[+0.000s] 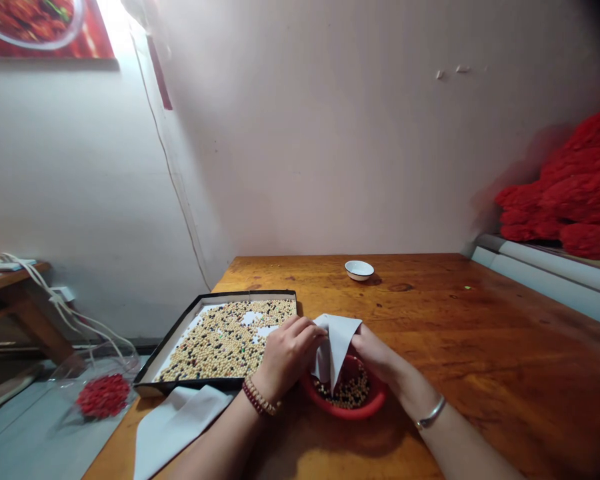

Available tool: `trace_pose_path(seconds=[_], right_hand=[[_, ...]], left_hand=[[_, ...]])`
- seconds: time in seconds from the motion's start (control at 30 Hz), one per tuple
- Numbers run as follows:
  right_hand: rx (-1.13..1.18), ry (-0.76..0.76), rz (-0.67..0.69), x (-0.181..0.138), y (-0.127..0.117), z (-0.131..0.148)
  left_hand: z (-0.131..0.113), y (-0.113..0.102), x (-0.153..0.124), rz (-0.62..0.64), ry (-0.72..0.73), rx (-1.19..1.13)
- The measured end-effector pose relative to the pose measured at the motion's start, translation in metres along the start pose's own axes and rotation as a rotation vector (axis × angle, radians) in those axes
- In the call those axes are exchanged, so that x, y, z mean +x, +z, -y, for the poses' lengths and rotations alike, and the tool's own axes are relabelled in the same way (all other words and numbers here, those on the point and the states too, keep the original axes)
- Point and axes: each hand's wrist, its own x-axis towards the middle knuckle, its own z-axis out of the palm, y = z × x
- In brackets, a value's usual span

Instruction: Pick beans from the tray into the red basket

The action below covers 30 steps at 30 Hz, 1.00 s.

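Observation:
A light grey cloth [343, 337] hangs in folds between my two hands, over a red bowl [360, 412]. Small tan and dark beads [353, 390] lie inside the bowl, and the cloth's lower tip dips toward them. My left hand [293, 350] pinches the cloth's left side, with a beaded bracelet at the wrist. At the right edge of the cloth is my right hand [373, 347], a metal bangle on its wrist. Its fingers are mostly hidden behind the cloth, which it appears to grip. Left of the bowl, a shallow black-edged tray [250, 293] holds many similar beads.
Another grey cloth [180, 427] lies at the table's front left, against the tray. A small white dish [359, 270] stands toward the back of the wooden table [430, 300]. Red bundles [575, 193] are piled at right. Red pieces in a clear bag [104, 395] sit lower left.

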Motion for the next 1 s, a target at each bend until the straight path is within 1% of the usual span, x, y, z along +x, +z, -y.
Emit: trace_pose_path(seconds=[0.1,0.3,0.47,0.67,0.77,0.87,0.93,1.0], right_hand=[[-0.033,-0.006,0.052,-0.001,-0.001,-0.003],[-0.050,0.035,0.059,-0.001,0.000,-0.003],[-0.075,-0.022,0.054,0.000,0.004,-0.001],[-0.131,-0.076,0.064,0.005,0.003,-0.010],[-0.173,-0.114,0.011,0.007,0.003,-0.009],[-0.207,-0.122,-0.062,0.008,0.003,-0.006],[-0.171,-0.092,-0.117,0.009,0.001,-0.005],[-0.097,-0.051,-0.170,0.009,-0.001,-0.008]], left_hand=[[0.001,0.000,-0.001,-0.001,-0.009,0.010],[0.002,-0.001,-0.001,0.014,-0.017,0.029],[0.005,-0.002,-0.001,0.063,-0.046,0.072],[0.007,-0.002,0.000,0.131,-0.092,0.082],[0.007,-0.004,0.002,0.144,-0.177,0.130],[0.013,-0.007,0.001,0.191,-0.335,0.232],[0.020,-0.007,-0.002,0.281,-0.438,0.273],[0.026,-0.007,-0.005,0.423,-0.518,0.274]])
